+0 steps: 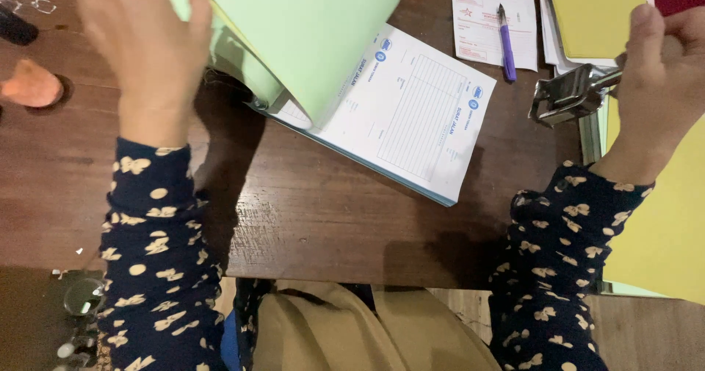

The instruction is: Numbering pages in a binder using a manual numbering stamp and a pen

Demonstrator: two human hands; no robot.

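Note:
My left hand [143,44] grips the edge of a light green sheet [308,26] and lifts it up off a pad of white printed forms [411,110] that lies slanted on the dark wooden table [316,224]. My right hand [661,63] is closed around a metal stamping tool [569,96], held just above the table at the right, beside a yellow sheet [661,224]. Both arms wear dark sleeves with cream flowers.
A purple pen [507,44] lies on a white printed slip [492,19] at the back. A yellow pad [591,11] rests on white papers at the back right. An orange lump [29,85] sits far left. The table's near edge is by my lap.

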